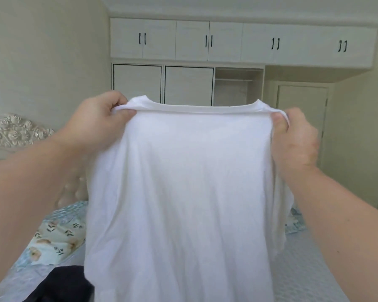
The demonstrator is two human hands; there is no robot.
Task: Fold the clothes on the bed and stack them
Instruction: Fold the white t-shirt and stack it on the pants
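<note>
A white T-shirt (183, 192) hangs in the air in front of me, stretched flat with its collar at the top. My left hand (96, 120) pinches the shirt's left shoulder beside the collar. My right hand (295, 138) grips the right shoulder. The shirt's lower part drops out of the bottom of the view and hides most of the bed (303, 269). A dark garment (61, 284) lies on the bed at the lower left, partly behind the shirt.
A floral pillow (52, 238) lies at the left below an ornate headboard (13, 131). White wardrobes and overhead cabinets (205, 40) line the far wall. A door (301, 105) stands at the right.
</note>
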